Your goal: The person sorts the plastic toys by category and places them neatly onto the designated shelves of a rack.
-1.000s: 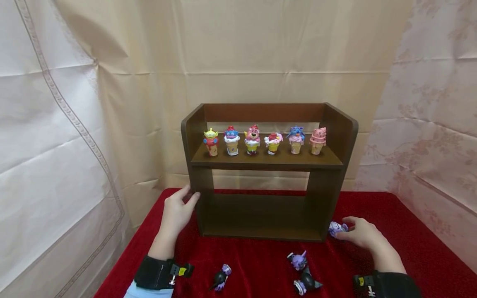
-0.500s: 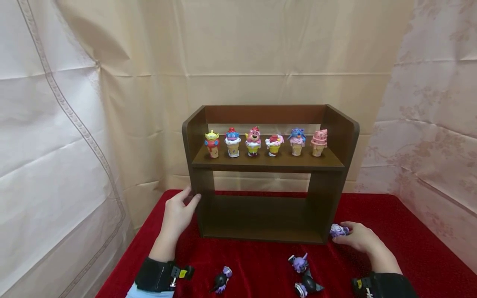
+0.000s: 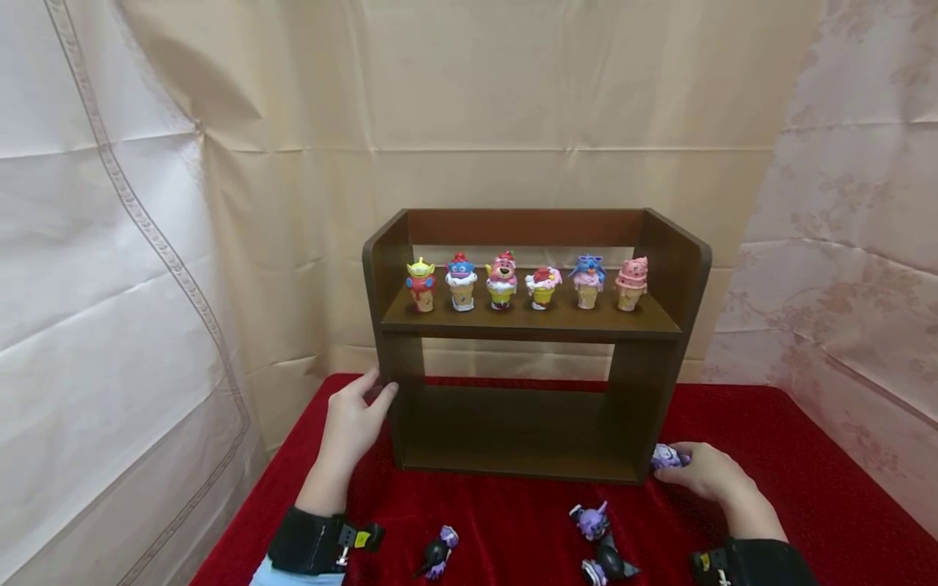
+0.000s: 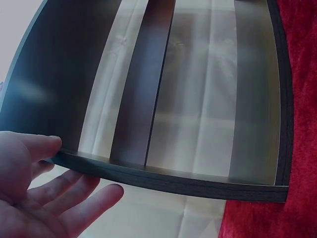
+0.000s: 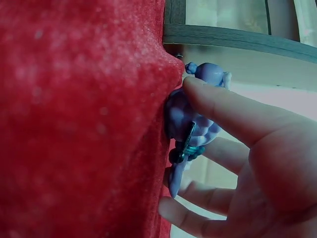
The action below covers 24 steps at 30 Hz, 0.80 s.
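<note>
A brown two-tier shelf [image 3: 528,332] stands on a red cloth. My left hand [image 3: 352,419] holds its left side panel, thumb at the front edge and fingers on the outer side. In the left wrist view, the little finger of my left hand [image 4: 49,193] is apart from the wood. Beside the shelf's lower right corner, my right hand [image 3: 707,470] grips a small purple figurine [image 3: 667,457] lying on the cloth. The right wrist view shows the figurine [image 5: 190,114] between thumb and fingers, its bobbled body partly hidden by the thumb.
Several ice-cream-cone character figurines [image 3: 501,281] stand in a row on the upper tier. In front of the shelf lie more purple and black figurines, one at left [image 3: 437,553] and a pair at right [image 3: 592,521]. Fabric curtains [image 3: 564,98] hang behind and on both sides.
The head view has shifted slightly. My right hand has moved a little left and down around the purple figurine, which stays beside the shelf. My left hand keeps its place on the side panel.
</note>
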Tool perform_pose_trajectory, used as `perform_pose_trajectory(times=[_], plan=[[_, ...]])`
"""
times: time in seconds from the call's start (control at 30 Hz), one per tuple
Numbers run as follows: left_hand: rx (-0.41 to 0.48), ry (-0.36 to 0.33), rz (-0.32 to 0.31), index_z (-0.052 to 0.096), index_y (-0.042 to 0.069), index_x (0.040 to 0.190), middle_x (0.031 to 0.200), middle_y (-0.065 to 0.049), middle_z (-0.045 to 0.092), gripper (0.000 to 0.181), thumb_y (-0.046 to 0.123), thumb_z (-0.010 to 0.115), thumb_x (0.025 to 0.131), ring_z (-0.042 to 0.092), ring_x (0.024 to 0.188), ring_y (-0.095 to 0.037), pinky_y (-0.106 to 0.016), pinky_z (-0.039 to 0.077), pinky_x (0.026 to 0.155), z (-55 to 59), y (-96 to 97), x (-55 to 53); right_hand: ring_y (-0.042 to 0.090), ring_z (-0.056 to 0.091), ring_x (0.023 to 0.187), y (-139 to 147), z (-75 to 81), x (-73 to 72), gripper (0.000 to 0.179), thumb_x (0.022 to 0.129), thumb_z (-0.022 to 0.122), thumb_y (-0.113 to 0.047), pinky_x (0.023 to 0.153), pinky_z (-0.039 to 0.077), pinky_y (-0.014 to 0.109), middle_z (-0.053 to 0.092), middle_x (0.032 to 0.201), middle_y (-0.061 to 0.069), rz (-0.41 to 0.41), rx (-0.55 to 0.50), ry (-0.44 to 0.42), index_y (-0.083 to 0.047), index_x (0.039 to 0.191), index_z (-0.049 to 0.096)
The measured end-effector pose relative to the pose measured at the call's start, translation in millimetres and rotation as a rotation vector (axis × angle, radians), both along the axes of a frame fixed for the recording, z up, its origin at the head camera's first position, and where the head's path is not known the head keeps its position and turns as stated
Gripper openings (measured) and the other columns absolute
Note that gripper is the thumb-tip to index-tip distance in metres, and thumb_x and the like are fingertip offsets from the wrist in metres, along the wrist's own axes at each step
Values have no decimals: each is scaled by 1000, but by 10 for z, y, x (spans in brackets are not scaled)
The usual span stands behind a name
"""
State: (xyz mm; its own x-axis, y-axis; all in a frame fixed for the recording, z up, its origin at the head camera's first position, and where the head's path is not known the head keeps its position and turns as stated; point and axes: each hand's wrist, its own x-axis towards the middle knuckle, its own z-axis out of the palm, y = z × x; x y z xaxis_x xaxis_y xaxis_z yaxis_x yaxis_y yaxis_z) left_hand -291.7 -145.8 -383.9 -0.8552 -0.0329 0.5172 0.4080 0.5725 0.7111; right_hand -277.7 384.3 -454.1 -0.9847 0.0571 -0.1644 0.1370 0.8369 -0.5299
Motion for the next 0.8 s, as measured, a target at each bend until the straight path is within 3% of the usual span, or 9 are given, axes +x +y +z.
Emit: perform_pose_trajectory(times=[0.47, 0.8], plan=[[3, -3, 2, 66, 11, 138, 124, -11, 71, 40, 14, 70, 98, 70, 107, -29, -44, 61, 81, -15, 4, -4, 39, 62, 99, 97, 6, 45, 79, 78, 83, -51, 80, 51, 60, 67, 111, 28, -13, -19, 46, 9, 127, 64], [-1, 17, -3, 65, 8, 138, 126, -14, 70, 41, 14, 69, 98, 70, 106, -30, -44, 61, 81, -20, -5, -13, 40, 63, 98, 246, 161, 106, 86, 82, 79, -56, 75, 53, 53, 65, 113, 32, -7, 0, 125, 12, 130, 59]])
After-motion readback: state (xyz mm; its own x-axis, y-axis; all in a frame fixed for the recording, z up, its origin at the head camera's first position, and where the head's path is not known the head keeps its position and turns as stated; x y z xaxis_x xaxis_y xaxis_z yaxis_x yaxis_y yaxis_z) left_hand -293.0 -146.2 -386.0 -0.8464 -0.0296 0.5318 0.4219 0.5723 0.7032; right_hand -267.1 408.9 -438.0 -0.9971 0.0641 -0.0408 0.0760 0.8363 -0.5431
